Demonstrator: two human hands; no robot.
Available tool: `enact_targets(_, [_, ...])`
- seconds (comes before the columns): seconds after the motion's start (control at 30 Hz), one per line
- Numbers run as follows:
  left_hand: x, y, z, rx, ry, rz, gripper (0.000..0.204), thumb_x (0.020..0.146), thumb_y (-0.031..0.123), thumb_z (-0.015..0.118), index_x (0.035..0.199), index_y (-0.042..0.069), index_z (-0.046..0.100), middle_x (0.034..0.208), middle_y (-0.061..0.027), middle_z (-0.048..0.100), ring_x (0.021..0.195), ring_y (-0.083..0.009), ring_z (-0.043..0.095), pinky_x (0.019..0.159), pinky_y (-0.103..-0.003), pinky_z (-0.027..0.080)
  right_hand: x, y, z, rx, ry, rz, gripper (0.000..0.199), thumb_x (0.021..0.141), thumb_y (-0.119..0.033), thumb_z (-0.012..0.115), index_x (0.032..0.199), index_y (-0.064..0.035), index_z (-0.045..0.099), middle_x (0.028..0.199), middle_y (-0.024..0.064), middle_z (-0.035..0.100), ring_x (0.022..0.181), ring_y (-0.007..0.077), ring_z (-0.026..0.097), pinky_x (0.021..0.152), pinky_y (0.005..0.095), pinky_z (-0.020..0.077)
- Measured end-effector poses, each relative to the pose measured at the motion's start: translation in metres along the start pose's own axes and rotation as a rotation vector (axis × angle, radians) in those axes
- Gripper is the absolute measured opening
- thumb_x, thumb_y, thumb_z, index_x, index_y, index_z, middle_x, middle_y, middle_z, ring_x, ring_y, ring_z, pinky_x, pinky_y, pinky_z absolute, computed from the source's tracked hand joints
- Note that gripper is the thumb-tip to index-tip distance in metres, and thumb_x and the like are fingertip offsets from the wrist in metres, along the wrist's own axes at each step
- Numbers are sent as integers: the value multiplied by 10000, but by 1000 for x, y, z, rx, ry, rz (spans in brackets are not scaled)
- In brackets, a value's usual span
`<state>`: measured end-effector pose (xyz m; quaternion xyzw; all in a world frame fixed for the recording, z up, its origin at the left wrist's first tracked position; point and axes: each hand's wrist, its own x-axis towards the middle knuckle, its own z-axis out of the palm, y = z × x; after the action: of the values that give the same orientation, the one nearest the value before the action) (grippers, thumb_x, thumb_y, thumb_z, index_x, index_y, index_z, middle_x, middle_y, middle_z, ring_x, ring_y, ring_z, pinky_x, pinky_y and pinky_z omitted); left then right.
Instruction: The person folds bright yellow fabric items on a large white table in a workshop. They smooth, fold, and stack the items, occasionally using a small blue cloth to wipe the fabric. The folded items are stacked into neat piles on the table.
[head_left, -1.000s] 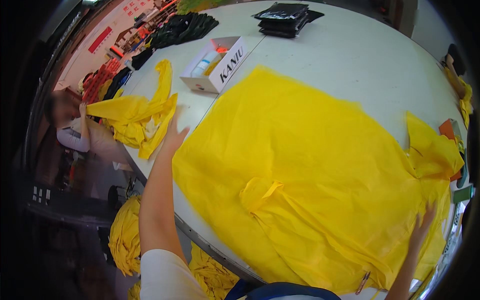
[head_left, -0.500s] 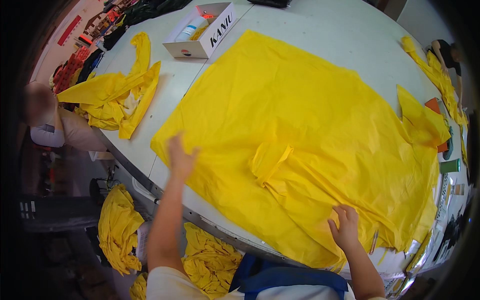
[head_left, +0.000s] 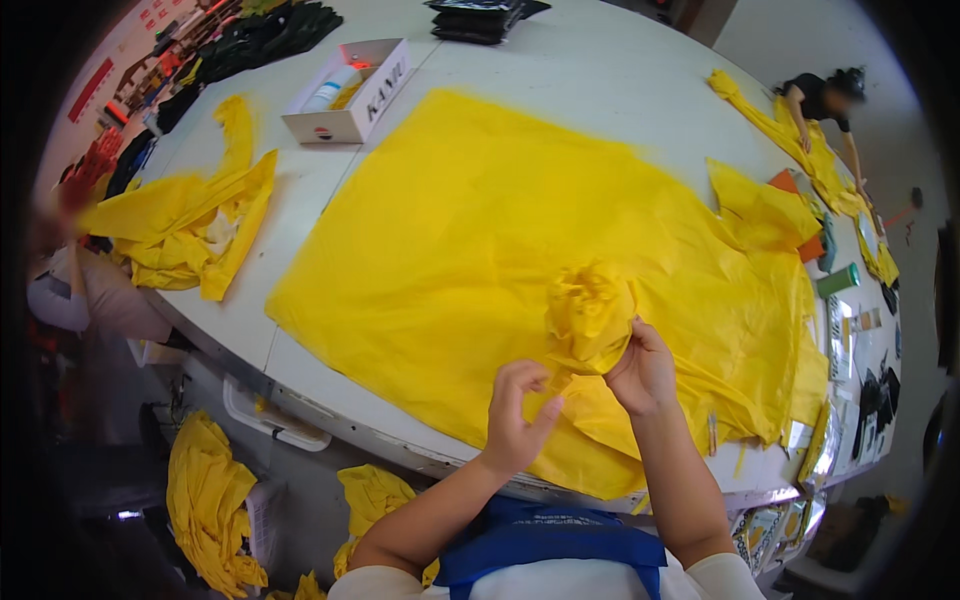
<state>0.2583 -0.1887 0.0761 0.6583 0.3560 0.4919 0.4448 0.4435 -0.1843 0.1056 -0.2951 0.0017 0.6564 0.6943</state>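
A large yellow garment (head_left: 430, 240) of thin, smooth cloth lies spread over the white table. One part of it, a crumpled yellow bunch (head_left: 588, 315), is raised above the rest. My right hand (head_left: 645, 370) grips this bunch from its right side, thumb at its edge and the other fingers partly hidden. Just below and left of the bunch is my left hand (head_left: 518, 415). Its fingers are bent with the thumb held apart, and nothing shows between them. A slim small tool (head_left: 712, 435) lies beside the cloth, right of my right forearm.
An open white box (head_left: 345, 105) holds a bottle; black packets (head_left: 470, 22) are stacked beyond. At left, a person handles other yellow cloth (head_left: 190, 230); another person (head_left: 825, 105) works far right. A green cylinder (head_left: 838, 280) lies right. Yellow cloth heaps (head_left: 205, 495) sit below the table edge (head_left: 400, 450).
My left hand has come right, from the garment's left edge to the middle. My right hand has moved up and taken hold of the bunched cloth, which is now lifted. The view has shifted.
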Motion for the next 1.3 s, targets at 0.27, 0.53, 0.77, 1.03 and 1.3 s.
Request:
enact_targets(0.27, [11,50,63,-1261,-339,-928,371,941,162,548,1263,3,454,1154,-97,568,1024,-178,572,888,-321,477,-77,-50,-51,406,-151,78,414,989,-251,376,1330,-22,421,1319,171,506,1199,336,509,1027,492,410])
enact_targets(0.53, [-12,80,131,-1236,-549,-937,294,934,168,553,1171,-4,545,1118,-107,626,993,-205,616,890,-357,494,-125,-90,-103,462,-114,-31,414,969,-327,452,1271,-46,488,1275,152,541,1154,317,542,983,467,454])
enact_targets(0.77, [-11,118,168,-1045,-515,-957,240,917,176,584,1093,12,580,1019,-70,646,918,-178,605,831,-326,487,-155,-130,-101,345,-114,-50,456,922,-349,550,1263,-51,502,1230,144,575,1135,284,559,965,417,460])
enact_targets(1.03, [-59,125,171,182,-657,374,299,762,90,679,1030,41,555,875,-149,566,784,-317,566,688,-379,476,-144,-118,-102,-908,260,-324,206,742,-30,678,769,-73,478,682,-26,483,679,65,422,602,223,371])
enact_targets(1.3, [-12,90,94,527,-37,101,237,661,-105,617,824,53,549,751,-122,519,679,-327,532,581,-380,442,-148,-99,-103,-975,-49,-326,182,762,24,659,822,-70,515,720,-20,488,594,90,490,506,253,398])
